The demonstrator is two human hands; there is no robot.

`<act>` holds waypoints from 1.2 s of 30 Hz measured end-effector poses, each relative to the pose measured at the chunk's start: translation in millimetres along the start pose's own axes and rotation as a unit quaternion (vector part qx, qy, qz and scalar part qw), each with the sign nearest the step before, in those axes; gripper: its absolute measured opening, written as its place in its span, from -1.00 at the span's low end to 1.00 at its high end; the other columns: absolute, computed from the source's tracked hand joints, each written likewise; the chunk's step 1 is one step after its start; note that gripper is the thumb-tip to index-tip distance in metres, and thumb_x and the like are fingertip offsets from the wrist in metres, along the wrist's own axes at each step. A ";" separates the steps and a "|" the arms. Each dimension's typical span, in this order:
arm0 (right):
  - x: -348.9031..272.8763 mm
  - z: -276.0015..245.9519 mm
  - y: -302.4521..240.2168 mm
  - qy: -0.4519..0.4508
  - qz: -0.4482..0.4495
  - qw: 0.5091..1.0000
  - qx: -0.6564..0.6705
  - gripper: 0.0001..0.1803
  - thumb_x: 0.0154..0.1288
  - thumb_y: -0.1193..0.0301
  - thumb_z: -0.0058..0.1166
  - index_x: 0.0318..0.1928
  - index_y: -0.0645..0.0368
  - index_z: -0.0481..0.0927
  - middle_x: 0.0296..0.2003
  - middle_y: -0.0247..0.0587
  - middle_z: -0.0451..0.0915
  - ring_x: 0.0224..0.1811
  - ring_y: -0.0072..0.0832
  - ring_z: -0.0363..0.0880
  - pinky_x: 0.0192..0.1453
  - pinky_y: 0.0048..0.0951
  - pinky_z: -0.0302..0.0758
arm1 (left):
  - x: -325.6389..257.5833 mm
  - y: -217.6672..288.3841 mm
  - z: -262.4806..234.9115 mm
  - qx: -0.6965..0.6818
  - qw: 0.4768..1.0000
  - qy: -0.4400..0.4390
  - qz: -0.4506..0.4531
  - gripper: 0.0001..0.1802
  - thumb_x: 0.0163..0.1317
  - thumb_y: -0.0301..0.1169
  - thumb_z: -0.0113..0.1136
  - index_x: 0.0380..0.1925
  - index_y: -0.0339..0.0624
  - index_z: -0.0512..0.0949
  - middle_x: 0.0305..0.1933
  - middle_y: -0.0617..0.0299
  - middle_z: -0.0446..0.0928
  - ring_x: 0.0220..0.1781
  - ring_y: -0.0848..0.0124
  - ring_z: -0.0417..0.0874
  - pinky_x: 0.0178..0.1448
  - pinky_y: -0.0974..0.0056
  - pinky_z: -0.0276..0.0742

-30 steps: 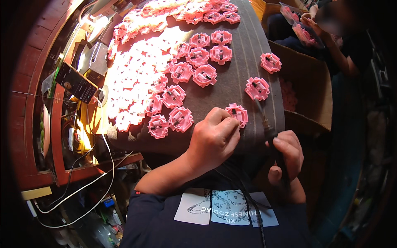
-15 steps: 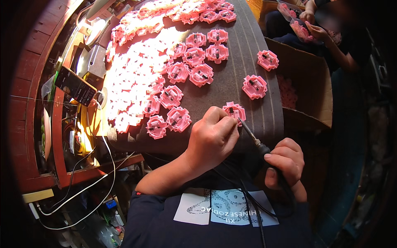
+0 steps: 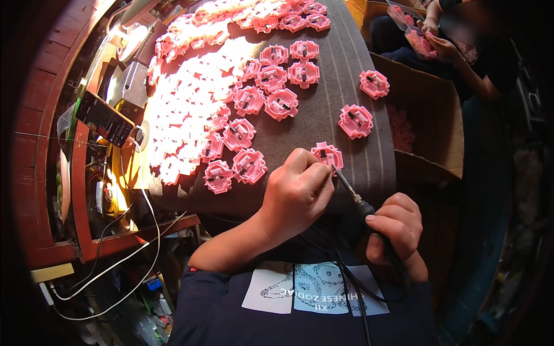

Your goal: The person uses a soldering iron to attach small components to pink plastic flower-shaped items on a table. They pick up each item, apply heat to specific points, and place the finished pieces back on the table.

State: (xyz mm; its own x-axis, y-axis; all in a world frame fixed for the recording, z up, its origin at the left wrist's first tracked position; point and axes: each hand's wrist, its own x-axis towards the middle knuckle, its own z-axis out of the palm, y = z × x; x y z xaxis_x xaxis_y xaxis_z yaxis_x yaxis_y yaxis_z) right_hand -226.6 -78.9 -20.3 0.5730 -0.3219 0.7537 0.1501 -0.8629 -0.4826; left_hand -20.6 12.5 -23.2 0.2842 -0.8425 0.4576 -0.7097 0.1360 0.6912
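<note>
Your left hand (image 3: 300,193) is curled at the near edge of a grey, pale-striped surface (image 3: 300,135), its thumb and forefinger drawn together beside a pink, notched, roughly round plastic housing (image 3: 326,154) with small black and pale parts inside; the grip is narrow, but whether your fingertips pinch anything cannot be told, as your knuckles hide them; the housing lies on the surface near its right-hand near corner, just beyond your fingers. Your right hand (image 3: 395,228) is wrapped around a black-handled, metal-shafted soldering iron (image 3: 359,200); that grip is closed on the handle; the shaft slants up and to the left, its tip overlapping the housing's near right part, though contact is too small to confirm; a thin black cord (image 3: 365,326) hangs from the iron over your dark shirt (image 3: 231,305).

Two similar pink housings (image 3: 355,121) lie farther off to the right, apart from each other; a broad, crowded group of pink housings (image 3: 281,104) covers the left, partly bleached by sunlight; a brown cardboard box (image 3: 433,127) with pink pieces stands beyond the right edge; at upper right, a co-worker's hands (image 3: 438,43) are near a clear plastic container (image 3: 416,43) of pink pieces.
</note>
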 end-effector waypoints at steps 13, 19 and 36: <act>6.5 14.0 7.4 0.053 0.036 0.997 -0.043 -0.55 0.31 0.60 0.40 0.20 0.31 0.64 -0.16 -0.06 0.60 -0.27 -0.25 0.58 -0.22 -0.31 0.54 | -0.2 -2.7 0.2 -0.001 1.000 0.003 0.016 -0.86 0.17 -0.62 0.47 -0.29 -0.26 0.69 -0.26 0.09 0.55 -0.39 0.19 0.68 -0.33 0.15 0.63; 8.9 30.7 24.1 0.013 0.044 0.998 -0.039 -0.48 0.18 0.75 0.32 0.20 0.29 0.66 -0.39 -0.11 0.59 -0.45 -0.26 0.52 -0.40 -0.27 0.43 | 0.8 -1.2 -0.8 0.008 1.000 0.004 0.018 -0.87 0.17 -0.58 0.46 -0.31 -0.24 0.68 -0.27 0.07 0.54 -0.37 0.12 0.69 -0.31 0.09 0.65; 35.7 43.1 33.9 -0.050 0.068 0.996 -0.024 -0.37 0.14 0.51 0.42 0.25 0.18 0.52 0.00 0.03 0.74 -0.24 0.02 0.67 -0.16 -0.09 0.59 | 0.5 -1.2 -2.3 0.002 1.000 -0.003 0.019 -0.80 0.11 -0.59 0.48 -0.27 -0.21 0.67 -0.26 0.08 0.53 -0.34 0.09 0.69 -0.30 0.06 0.66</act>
State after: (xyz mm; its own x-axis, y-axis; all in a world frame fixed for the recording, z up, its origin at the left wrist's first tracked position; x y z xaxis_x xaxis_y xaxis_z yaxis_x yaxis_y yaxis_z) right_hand -166.3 -102.8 -28.9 0.6632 -0.3990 0.6331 0.0287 -0.8318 -0.5543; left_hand -18.1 13.0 -22.5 0.2538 -0.8399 0.4797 -0.7225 0.1651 0.6713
